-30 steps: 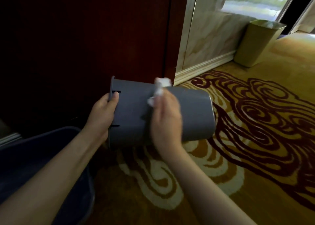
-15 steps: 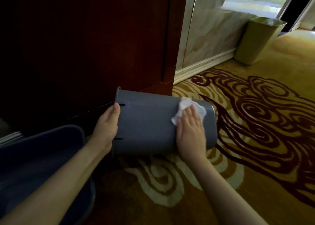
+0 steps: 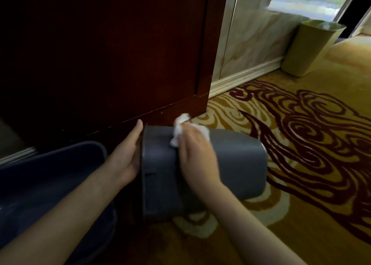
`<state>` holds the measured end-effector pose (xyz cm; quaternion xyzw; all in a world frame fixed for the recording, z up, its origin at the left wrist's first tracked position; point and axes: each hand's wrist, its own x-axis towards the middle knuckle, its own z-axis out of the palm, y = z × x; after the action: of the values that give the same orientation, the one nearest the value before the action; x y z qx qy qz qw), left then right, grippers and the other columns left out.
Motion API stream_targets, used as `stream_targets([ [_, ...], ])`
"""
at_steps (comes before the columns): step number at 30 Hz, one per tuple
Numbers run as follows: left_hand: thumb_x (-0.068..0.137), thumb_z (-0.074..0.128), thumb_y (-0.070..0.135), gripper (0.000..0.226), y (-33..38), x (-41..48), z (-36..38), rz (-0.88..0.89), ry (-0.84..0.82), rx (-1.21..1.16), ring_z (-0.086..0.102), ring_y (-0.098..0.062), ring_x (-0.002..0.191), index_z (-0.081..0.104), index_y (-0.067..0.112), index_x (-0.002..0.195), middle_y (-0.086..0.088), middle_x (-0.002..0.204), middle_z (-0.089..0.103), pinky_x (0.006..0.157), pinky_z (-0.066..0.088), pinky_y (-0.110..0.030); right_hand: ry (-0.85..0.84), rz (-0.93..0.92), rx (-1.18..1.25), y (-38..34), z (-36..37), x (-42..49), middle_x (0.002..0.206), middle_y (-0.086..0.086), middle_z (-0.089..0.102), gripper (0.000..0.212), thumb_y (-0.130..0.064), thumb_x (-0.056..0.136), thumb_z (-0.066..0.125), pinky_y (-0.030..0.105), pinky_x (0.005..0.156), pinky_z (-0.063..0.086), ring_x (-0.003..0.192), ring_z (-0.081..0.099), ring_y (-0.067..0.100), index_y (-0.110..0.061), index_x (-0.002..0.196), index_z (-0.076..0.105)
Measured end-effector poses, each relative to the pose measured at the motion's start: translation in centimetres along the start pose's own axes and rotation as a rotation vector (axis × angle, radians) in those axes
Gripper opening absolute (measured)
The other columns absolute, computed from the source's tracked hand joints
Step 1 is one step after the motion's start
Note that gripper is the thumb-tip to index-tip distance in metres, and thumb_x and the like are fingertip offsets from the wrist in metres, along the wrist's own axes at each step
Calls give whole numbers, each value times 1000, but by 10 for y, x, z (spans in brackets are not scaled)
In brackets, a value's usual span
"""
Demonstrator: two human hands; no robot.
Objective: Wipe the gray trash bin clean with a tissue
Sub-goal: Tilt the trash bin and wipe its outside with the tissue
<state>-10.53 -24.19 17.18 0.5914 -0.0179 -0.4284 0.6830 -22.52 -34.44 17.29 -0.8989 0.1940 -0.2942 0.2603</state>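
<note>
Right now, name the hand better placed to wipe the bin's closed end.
Right. The right hand already presses the tissue on the gray bin; the left hand is busy steadying its rim.

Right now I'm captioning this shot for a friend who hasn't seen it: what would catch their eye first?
First, the gray bin held on its side at the centre, with the right hand pressing a white tissue on its wall while the left hand grips its open rim. Then the swirling red and gold carpet to the right, with a tan bin against the far wall.
</note>
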Motion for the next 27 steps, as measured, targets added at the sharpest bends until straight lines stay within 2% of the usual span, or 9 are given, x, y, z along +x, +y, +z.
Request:
stream_targets([
  [3,91,49,41,38,3,-3,5,-157,106,25,67,-24,77,66,9,101,-14,83,74,58,57,-32,-195,-115,-110,-16,22,-20,137,4,52,35,-20,96,42,31,111,19,129,41,16,-14,129,49],
  [5,93,48,33,33,0,-7,5,-199,161,62,63,-23,67,63,5,99,-13,70,72,45,55,-27,-240,-117,-128,-16,27,-34,143,3,45,39,-23,97,40,26,110,6,136,32,16,-15,135,44],
  [7,95,46,26,29,-5,-8,5,-160,223,90,60,-23,68,60,5,111,-14,83,67,38,52,-25,-271,-117,-157,-11,28,-44,147,2,39,42,-26,97,39,29,109,0,139,26,15,-17,138,39],
  [10,96,44,26,36,-17,-4,9,-44,324,157,61,-28,81,54,4,121,-18,110,63,60,55,-34,-226,-15,-199,4,23,-51,146,-1,41,42,-32,96,37,32,109,7,137,29,13,-20,137,40],
  [13,95,43,33,33,-29,-2,13,-1,384,258,62,-31,92,56,10,116,-14,105,64,86,51,-46,-152,103,-260,27,11,-55,140,-3,48,43,-37,94,33,33,109,18,134,35,11,-21,132,47],
  [16,95,42,36,18,-35,-1,16,57,411,303,60,-23,81,53,24,102,0,82,59,80,52,-41,-98,208,-312,62,-5,-58,138,1,51,44,-36,94,31,33,110,22,132,38,12,-17,129,51],
  [23,95,41,38,23,-36,-3,23,136,364,305,60,-12,71,53,30,77,6,76,61,54,42,-25,20,413,-347,130,-32,-57,137,6,52,38,-26,98,36,30,108,29,130,42,17,-9,129,52],
  [25,95,42,38,21,-31,-2,24,133,361,328,60,-13,73,54,27,82,4,78,61,54,44,-25,70,489,-261,130,-37,-51,121,8,63,34,-24,98,36,34,92,45,115,56,22,-8,116,60],
  [27,94,42,39,23,-24,0,24,100,363,343,63,-21,81,57,20,95,-2,86,63,67,52,-33,169,474,-185,115,-42,-42,92,3,65,28,-25,97,35,26,69,43,85,62,16,-13,95,61],
])
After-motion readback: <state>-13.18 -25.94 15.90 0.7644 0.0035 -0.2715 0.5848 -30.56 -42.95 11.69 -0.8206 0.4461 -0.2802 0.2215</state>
